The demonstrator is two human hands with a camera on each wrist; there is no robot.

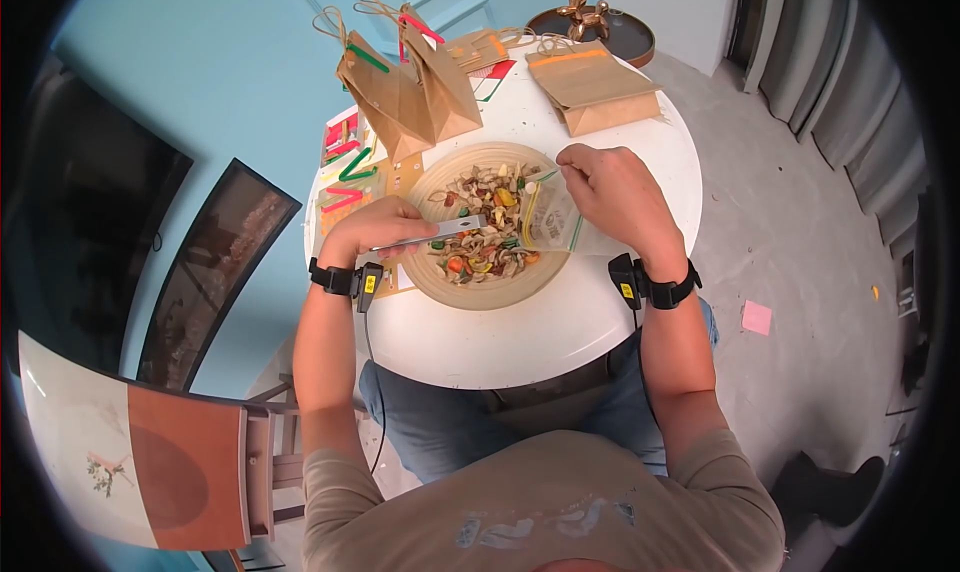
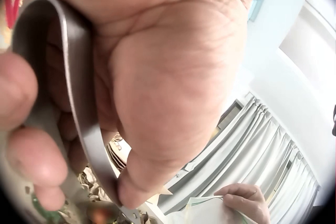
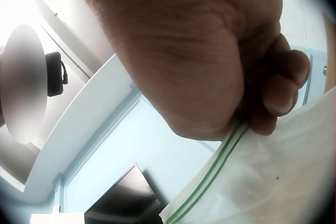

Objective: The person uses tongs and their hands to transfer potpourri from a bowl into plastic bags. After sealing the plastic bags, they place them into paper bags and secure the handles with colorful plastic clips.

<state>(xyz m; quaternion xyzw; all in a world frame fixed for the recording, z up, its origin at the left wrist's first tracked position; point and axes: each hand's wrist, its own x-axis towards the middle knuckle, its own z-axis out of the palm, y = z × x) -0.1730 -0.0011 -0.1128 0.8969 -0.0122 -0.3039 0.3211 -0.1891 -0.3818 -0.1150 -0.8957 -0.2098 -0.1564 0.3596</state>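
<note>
My left hand (image 1: pixel 378 224) grips metal tongs (image 1: pixel 462 227), their bent end inside the palm in the left wrist view and their tips over the plate's left-middle part. A round beige plate (image 1: pixel 480 300) carries a loose heap of dried mixed pieces (image 1: pixel 480 262), brown, orange, yellow and green. At its right side, my right hand (image 1: pixel 622 200) pinches the top edge of a clear zip bag (image 3: pixel 257 182) with green seal lines. The bag hangs tilted, its mouth facing the heap and its lower part overlapping the plate's right rim in the head view.
Two upright brown paper bags (image 1: pixel 390 102) stand at the back left of the white round table (image 1: pixel 500 357). Another paper bag (image 1: pixel 590 87) lies at the back right. Green and red strips (image 1: pixel 357 164) and cards lie along the left edge. Behind is a dark tray (image 1: pixel 640 47) with a copper balloon-dog figure (image 1: pixel 583 17).
</note>
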